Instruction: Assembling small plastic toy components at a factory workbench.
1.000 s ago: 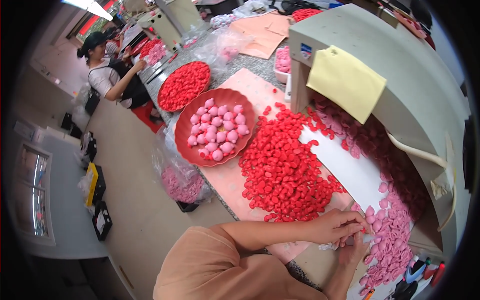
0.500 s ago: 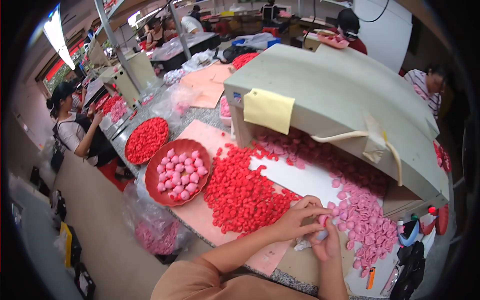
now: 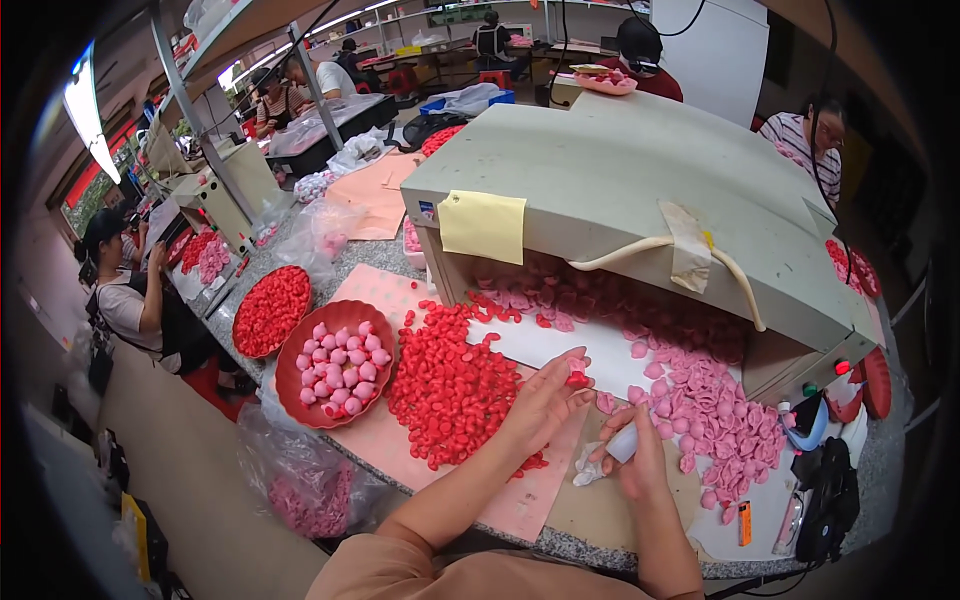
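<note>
Between the fingertips of my left hand (image 3: 543, 408) is a small pink and red moulded piece (image 3: 577, 377). My right hand (image 3: 642, 468) is closed round a small whitish translucent bottle (image 3: 622, 444), held tilted. A crumpled white tissue (image 3: 588, 466) lies by the right fingers. Left of my left hand spreads a heap of red bean-shaped pieces (image 3: 445, 385) on a pink sheet. Beyond my right hand is a pile of pink cupped pieces (image 3: 725, 415), reaching under a grey box-like machine (image 3: 620, 170).
A red scalloped bowl (image 3: 290, 385) holds round pink pieces; another red bowl (image 3: 272, 310) is full of red ones. At right lie an orange lighter (image 3: 744, 523) and a black item (image 3: 830, 495). A bag of pink pieces (image 3: 315, 495) hangs below the table edge. Several people work around.
My hands, together at the piece before, have come apart. The left has moved left with the pink and red piece; the right keeps the bottle. The whole view has shifted slightly.
</note>
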The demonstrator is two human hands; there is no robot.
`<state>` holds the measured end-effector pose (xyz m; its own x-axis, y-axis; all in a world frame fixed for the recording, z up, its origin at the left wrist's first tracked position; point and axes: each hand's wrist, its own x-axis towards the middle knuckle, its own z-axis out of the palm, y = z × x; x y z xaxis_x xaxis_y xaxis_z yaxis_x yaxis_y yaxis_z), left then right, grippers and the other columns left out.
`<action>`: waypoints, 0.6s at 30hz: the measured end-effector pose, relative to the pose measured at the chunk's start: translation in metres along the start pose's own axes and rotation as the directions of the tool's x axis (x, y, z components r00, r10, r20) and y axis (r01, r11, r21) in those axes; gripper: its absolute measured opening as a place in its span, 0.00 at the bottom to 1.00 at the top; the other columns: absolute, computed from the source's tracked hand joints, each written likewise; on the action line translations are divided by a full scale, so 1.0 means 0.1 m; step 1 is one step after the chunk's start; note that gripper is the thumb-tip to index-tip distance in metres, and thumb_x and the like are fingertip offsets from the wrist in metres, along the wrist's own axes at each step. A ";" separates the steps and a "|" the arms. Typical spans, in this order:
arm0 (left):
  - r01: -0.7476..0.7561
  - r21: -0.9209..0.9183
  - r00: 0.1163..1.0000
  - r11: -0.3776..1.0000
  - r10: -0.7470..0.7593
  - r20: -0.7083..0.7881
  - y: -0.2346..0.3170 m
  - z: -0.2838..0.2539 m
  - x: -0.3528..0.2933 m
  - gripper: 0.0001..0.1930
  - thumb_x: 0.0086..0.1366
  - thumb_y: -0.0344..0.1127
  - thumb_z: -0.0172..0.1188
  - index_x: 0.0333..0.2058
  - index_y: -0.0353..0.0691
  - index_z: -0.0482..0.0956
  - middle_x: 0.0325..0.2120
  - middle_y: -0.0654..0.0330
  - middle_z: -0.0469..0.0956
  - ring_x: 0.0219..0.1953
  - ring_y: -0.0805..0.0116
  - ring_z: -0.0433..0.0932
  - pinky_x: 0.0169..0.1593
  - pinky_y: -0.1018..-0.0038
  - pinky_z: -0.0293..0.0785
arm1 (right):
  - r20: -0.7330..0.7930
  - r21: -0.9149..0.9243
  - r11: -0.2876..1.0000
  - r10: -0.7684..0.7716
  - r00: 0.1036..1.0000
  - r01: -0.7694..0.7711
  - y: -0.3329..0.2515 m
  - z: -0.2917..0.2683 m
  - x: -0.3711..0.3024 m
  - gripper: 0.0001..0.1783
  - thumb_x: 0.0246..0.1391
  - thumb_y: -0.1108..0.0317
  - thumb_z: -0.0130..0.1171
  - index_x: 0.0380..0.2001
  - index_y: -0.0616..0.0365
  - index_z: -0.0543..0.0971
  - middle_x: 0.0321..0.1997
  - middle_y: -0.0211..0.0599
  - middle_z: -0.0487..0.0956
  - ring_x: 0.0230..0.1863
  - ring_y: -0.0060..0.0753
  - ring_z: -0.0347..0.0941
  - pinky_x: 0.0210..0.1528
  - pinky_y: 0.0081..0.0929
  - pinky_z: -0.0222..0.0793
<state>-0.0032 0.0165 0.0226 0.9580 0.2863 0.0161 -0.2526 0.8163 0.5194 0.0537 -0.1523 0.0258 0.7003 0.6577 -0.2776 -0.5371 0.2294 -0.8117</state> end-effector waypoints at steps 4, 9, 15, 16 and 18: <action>0.020 0.014 0.999 1.000 -0.019 -0.029 -0.05 -0.04 -0.04 0.24 0.65 0.43 0.51 0.56 0.38 0.62 0.47 0.59 0.70 0.39 0.72 0.73 0.44 0.75 0.70 | 0.078 -0.082 0.996 -0.008 0.997 0.015 0.01 -0.08 -0.03 0.25 0.62 0.46 0.33 0.32 0.57 0.68 0.26 0.39 0.75 0.15 0.35 0.73 0.10 0.20 0.59; 0.115 -0.112 0.984 0.987 -0.128 -0.124 -0.09 -0.11 -0.02 0.24 0.67 0.46 0.48 0.55 0.37 0.62 0.46 0.58 0.70 0.33 0.73 0.72 0.42 0.74 0.72 | -0.003 -0.328 0.944 -0.025 1.000 0.023 -0.08 -0.09 -0.10 0.09 0.59 0.63 0.49 0.35 0.57 0.67 0.23 0.33 0.74 0.18 0.21 0.67 0.15 0.15 0.58; 0.171 0.076 0.985 0.982 -0.168 -0.050 -0.06 -0.03 -0.02 0.26 0.68 0.45 0.45 0.59 0.37 0.57 0.50 0.55 0.68 0.37 0.76 0.71 0.41 0.79 0.72 | 0.056 -0.434 0.870 -0.236 0.970 0.236 -0.23 -0.16 -0.01 0.11 0.56 0.70 0.53 0.41 0.62 0.71 0.28 0.30 0.73 0.21 0.13 0.64 0.20 0.12 0.57; 0.161 0.119 0.987 0.980 -0.160 -0.021 -0.04 -0.03 -0.01 0.25 0.69 0.44 0.44 0.59 0.37 0.56 0.50 0.55 0.68 0.37 0.76 0.71 0.41 0.79 0.71 | 0.034 -0.454 0.854 -0.266 0.963 0.252 -0.27 -0.15 0.00 0.11 0.57 0.69 0.52 0.41 0.62 0.71 0.28 0.29 0.72 0.21 0.12 0.62 0.20 0.11 0.56; 0.210 0.074 0.977 0.975 -0.212 0.024 -0.04 -0.05 -0.01 0.25 0.69 0.44 0.44 0.59 0.36 0.56 0.49 0.55 0.68 0.36 0.76 0.71 0.41 0.78 0.72 | -0.003 -0.441 0.841 -0.349 0.937 0.312 -0.27 -0.18 -0.01 0.11 0.59 0.66 0.50 0.41 0.62 0.71 0.27 0.29 0.72 0.20 0.11 0.61 0.20 0.11 0.55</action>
<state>-0.0033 0.0150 0.0162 0.9928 0.0941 -0.0737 -0.0351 0.8190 0.5728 0.0754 -0.1721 0.0386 0.8452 0.5340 0.0220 -0.0259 0.0821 -0.9963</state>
